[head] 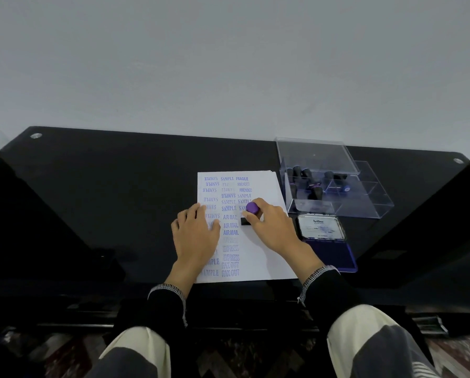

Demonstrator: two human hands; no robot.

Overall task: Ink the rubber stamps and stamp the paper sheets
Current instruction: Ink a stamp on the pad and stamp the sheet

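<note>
A rubber stamp [251, 214] with a purple knob is gripped by the right hand [272, 227] and set base-down on the paper sheets [266, 257] right of centre, its face hidden; the left hand [195, 233] is laid flat, fingers spread, over blurred left-column prints. Bare dark table [105, 186] is seen left of the sheets. Further stamps [307, 181], hard to count, are held in the clear box [337, 184] at far right, the open ink pad [329, 244] just nearer.

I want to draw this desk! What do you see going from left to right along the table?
Left hand flat on the paper sheets → right hand gripping the purple-topped stamp → open ink pad.
</note>
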